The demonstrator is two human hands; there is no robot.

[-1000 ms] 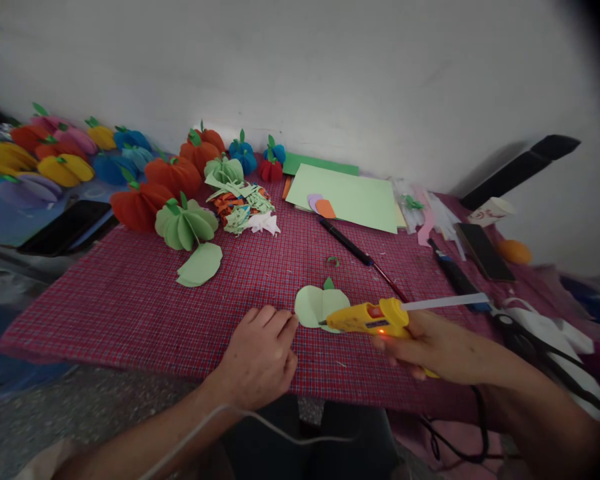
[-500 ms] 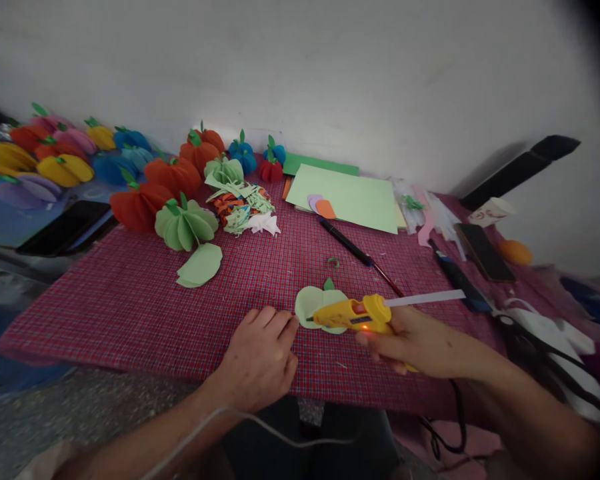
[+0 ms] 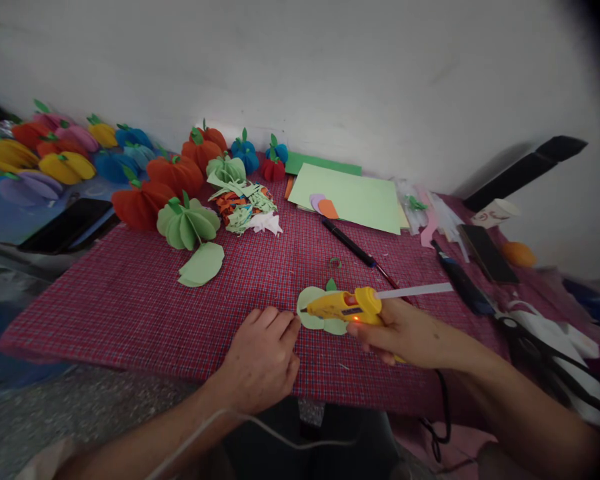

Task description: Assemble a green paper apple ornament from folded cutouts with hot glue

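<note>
A yellow glue gun (image 3: 345, 307) with a glue stick out of its back is gripped in my right hand (image 3: 405, 333). Its dark nozzle points left, over the left lobe of a pale green paper shape (image 3: 310, 297) with a small green leaf (image 3: 331, 285) at its top. My left hand (image 3: 263, 360) rests on the checked cloth just left of the paper, fingers bent, fingertips at the paper's edge. Whether it pinches that edge is hard to tell. An orange light glows on the glue gun.
Paper pumpkins (image 3: 189, 223) line the back left beside paper scraps (image 3: 245, 207). Green sheets (image 3: 350, 197) and a black pen (image 3: 347, 241) lie behind my hands. On the right are scissors (image 3: 530, 340), a phone (image 3: 489, 253), a cup (image 3: 496, 212) and an orange fruit (image 3: 519, 254).
My right hand and the glue gun have moved slightly left and up, bringing the nozzle further over the left lobe. My left hand is almost unmoved.
</note>
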